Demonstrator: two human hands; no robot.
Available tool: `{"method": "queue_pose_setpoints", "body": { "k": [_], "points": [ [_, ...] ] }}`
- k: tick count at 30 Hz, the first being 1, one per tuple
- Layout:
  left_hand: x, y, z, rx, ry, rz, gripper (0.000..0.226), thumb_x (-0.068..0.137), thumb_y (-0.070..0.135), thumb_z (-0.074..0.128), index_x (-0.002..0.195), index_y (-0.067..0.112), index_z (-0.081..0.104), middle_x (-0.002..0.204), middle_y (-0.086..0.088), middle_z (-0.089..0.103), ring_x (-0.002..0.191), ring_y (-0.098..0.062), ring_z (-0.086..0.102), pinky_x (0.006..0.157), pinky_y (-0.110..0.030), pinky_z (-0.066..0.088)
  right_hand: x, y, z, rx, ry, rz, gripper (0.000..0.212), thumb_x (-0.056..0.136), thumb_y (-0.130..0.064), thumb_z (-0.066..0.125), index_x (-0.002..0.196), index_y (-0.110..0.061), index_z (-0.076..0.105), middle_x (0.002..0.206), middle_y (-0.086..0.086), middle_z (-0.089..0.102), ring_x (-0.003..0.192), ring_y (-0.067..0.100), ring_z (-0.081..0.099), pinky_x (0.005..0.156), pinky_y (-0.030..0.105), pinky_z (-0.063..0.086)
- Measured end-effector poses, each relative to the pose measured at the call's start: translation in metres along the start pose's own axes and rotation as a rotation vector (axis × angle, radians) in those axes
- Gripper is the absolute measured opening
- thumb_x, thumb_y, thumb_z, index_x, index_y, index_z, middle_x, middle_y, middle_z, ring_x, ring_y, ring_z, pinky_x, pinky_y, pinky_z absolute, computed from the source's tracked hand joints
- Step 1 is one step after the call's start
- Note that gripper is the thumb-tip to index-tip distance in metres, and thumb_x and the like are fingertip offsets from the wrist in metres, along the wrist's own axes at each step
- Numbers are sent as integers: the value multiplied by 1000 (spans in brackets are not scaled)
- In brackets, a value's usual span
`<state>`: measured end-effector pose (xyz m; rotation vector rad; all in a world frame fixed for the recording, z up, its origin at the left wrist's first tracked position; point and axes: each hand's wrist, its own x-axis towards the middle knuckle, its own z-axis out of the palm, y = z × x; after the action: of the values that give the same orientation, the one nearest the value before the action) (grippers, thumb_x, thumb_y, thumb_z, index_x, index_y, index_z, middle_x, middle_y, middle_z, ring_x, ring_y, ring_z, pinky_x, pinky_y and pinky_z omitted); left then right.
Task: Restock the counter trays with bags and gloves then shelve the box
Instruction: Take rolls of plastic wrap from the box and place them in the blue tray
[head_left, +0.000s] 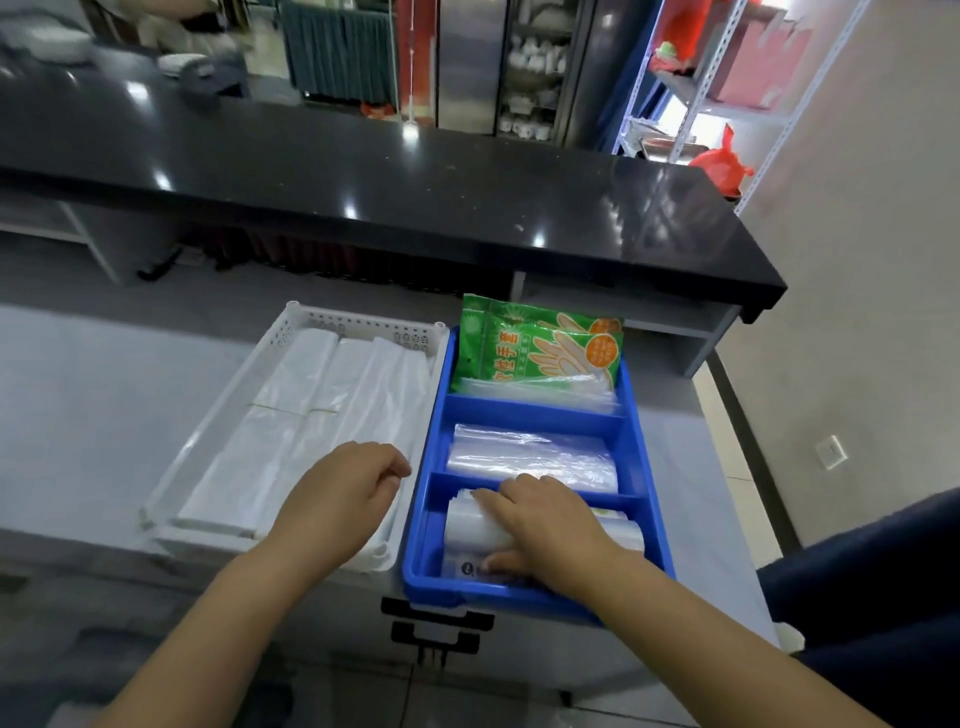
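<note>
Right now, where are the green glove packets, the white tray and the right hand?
green glove packets (535, 345): head view, on the front packet's printed face.
white tray (363, 323): head view, on its perforated far rim.
right hand (550, 525): head view, on the back of the hand.

left grip (345, 486) loosely curled, right grip (545, 525) flat

Two trays side by side on the lower counter (104, 405), touching; raised countertop (415, 176) behind. Left: perforated tray (363, 325), folded bags (311, 415) inside. Right: three-compartment tray (636, 447). Far compartment: glove packets (535, 345). Middle: clear bags (530, 454). Near: bag stack (467, 525), right hand (550, 525) on it. Left hand (337, 499) over left tray's near end.
</note>
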<state>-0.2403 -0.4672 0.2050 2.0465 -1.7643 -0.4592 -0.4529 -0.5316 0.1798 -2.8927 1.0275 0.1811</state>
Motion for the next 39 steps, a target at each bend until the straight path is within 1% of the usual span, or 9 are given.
{"method": "queue_pose_setpoints", "body": {
  "k": [3, 6, 11, 14, 21, 25, 31, 36, 39],
  "points": [
    [1, 6, 4, 18, -22, 4, 23, 95, 22, 44, 111, 28, 61, 108, 8, 64, 91, -5, 53, 79, -21, 46, -4, 2, -2, 34, 18, -10, 72, 82, -53, 58, 140, -17, 35, 128, 7, 52, 113, 28, 46, 95, 38, 36],
    [3, 11, 7, 34, -38, 5, 21, 94, 24, 46, 108, 30, 60, 104, 10, 64, 89, -5, 56, 75, -21, 48, -19, 15, -14, 118, 72, 145, 58, 88, -54, 48, 136, -21, 40, 130, 2, 53, 117, 24, 46, 97, 36, 37],
    [4, 24, 19, 29, -64, 9, 21, 92, 24, 52, 111, 28, 60, 105, 9, 63, 91, -7, 56, 75, -20, 44, -50, 43, -21, 42, 91, 455, 43, 94, -54, 34, 114, -20, 52, 113, -1, 60, 97, 19, 58, 70, 29, 43],
    [2, 33, 26, 97, -102, 21, 20, 90, 31, 55, 109, 28, 60, 103, 6, 62, 91, -12, 58, 78, -25, 49, -59, 43, -13, 68, 11, 487, 43, 94, -54, 33, 117, -20, 45, 116, 1, 56, 97, 20, 58, 66, 26, 35],
    [-7, 45, 33, 226, -176, 27, 25, 86, 45, 53, 106, 31, 57, 97, 3, 55, 90, -15, 55, 77, -28, 49, -59, 34, -6, 218, -21, 548, 57, 90, -60, 35, 129, -17, 36, 131, 5, 42, 107, 26, 53, 72, 30, 40],
    [-12, 49, 36, 229, -190, 29, 35, 84, 42, 56, 117, 33, 53, 103, 1, 54, 96, -17, 55, 80, -27, 47, -62, 33, -2, 291, 9, 558, 58, 90, -59, 37, 130, -16, 36, 134, 4, 39, 113, 23, 49, 86, 32, 46],
    [-13, 57, 42, 249, -160, 25, 33, 82, 43, 57, 115, 37, 53, 103, 4, 53, 96, -14, 54, 81, -26, 47, -64, 37, 5, 274, 39, 487, 57, 89, -59, 39, 127, -17, 40, 127, 2, 45, 112, 18, 48, 89, 30, 47],
    [-14, 64, 43, 276, -135, -4, 36, 84, 41, 56, 119, 35, 50, 105, 5, 56, 101, -14, 51, 83, -28, 48, -64, 45, 6, 57, 127, 384, 55, 90, -61, 34, 120, -17, 48, 117, 2, 53, 106, 21, 49, 87, 33, 44],
    [-17, 62, 41, 316, -97, -14, 41, 87, 39, 53, 127, 31, 46, 114, 7, 58, 107, -14, 47, 88, -28, 44, -56, 43, 4, -28, 254, 240, 43, 87, -56, 45, 100, -18, 59, 96, 1, 63, 85, 21, 56, 73, 34, 48]
  ]
}}
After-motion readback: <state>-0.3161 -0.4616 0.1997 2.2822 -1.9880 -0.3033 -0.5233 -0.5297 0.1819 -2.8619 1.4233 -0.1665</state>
